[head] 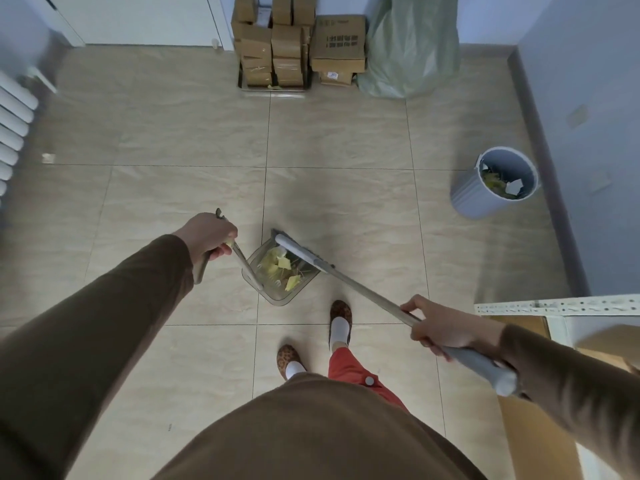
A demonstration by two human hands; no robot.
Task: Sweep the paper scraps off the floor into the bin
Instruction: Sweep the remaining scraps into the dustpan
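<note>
A clear dustpan [277, 296] stands on the tiled floor just ahead of my feet, with yellow paper scraps [282, 268] inside it. My left hand [207, 237] grips the top of the dustpan's upright handle [242, 263]. My right hand [440, 327] grips the long broom handle [367, 292]. The grey broom head [301, 252] lies across the dustpan's far right edge. The grey-blue bin [467, 199] stands at the right near the wall, with yellow and white scraps in it.
Stacked cardboard boxes [294, 43] and a green plastic sack [412, 50] line the far wall. A white radiator [14, 133] is at the left. One small pale scrap [48, 158] lies near it. A white shelf frame [554, 304] with cardboard sits at the right.
</note>
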